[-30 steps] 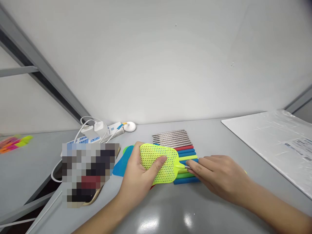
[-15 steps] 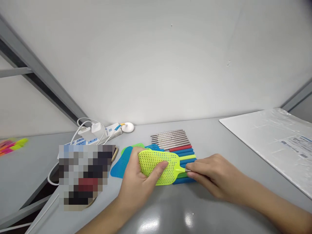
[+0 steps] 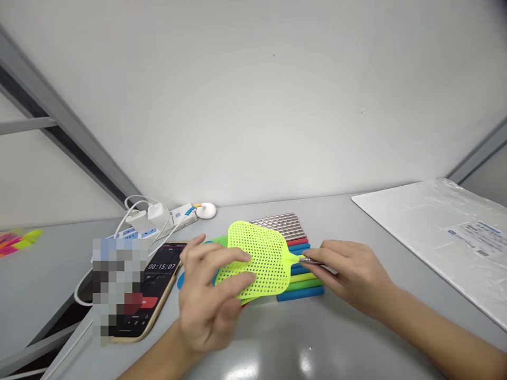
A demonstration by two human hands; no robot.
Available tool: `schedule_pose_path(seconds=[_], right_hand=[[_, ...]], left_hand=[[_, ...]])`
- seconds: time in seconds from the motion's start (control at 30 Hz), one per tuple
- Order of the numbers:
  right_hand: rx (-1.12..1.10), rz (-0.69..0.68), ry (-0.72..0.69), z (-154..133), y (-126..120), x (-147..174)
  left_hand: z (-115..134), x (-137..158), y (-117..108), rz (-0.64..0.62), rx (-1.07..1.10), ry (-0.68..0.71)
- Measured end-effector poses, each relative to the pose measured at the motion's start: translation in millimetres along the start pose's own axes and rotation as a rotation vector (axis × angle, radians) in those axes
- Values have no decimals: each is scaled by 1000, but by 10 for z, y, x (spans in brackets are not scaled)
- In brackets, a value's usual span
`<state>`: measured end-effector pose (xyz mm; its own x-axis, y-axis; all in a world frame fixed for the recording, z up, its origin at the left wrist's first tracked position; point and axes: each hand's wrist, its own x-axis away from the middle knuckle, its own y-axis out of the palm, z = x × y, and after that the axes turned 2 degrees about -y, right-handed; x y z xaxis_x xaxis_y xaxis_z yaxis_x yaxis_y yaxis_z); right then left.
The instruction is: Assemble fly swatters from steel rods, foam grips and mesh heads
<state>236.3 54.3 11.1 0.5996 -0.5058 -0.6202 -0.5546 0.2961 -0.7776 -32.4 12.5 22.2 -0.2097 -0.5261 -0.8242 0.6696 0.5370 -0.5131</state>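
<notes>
My right hand [image 3: 352, 272] pinches the short metal shaft of a yellow-green fly swatter [image 3: 263, 253], just behind its perforated head. My left hand [image 3: 208, 295] is open, fingers apart, at the head's left edge; I cannot tell whether the fingertips touch it. Beneath the swatter lie several coloured handles [image 3: 304, 285] in blue, green, yellow and red. Behind them is a row of thin metal rods [image 3: 283, 224]. Other swatter heads, green [image 3: 222, 241] and blue, are mostly hidden by my left hand and the yellow-green head.
A phone [image 3: 158, 290] showing a timer lies at the left, partly pixelated. Behind it are a power strip [image 3: 129, 234], white plugs [image 3: 158, 215] and cables. A large white wrapped panel [image 3: 431, 227] rests at the right. Bright coloured pieces [image 3: 18, 243] lie far left.
My left hand has loosened from the swatter head and shifted left and down, fingers spreading. The swatter head has tilted upward and covers more of the rods. My right hand still holds the shaft.
</notes>
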Motion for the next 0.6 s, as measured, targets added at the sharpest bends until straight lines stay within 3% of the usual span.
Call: schedule_pose_path(seconds=[0.1, 0.3, 0.6], right_hand=[[148, 19, -56, 7, -10, 11], [266, -24, -84, -52, -11, 5], [196, -73, -159, -205, 123, 36]], left_hand=[[129, -22, 55, -137, -105, 78], [195, -51, 187, -309, -327, 44], [359, 28, 342, -227, -383, 94]])
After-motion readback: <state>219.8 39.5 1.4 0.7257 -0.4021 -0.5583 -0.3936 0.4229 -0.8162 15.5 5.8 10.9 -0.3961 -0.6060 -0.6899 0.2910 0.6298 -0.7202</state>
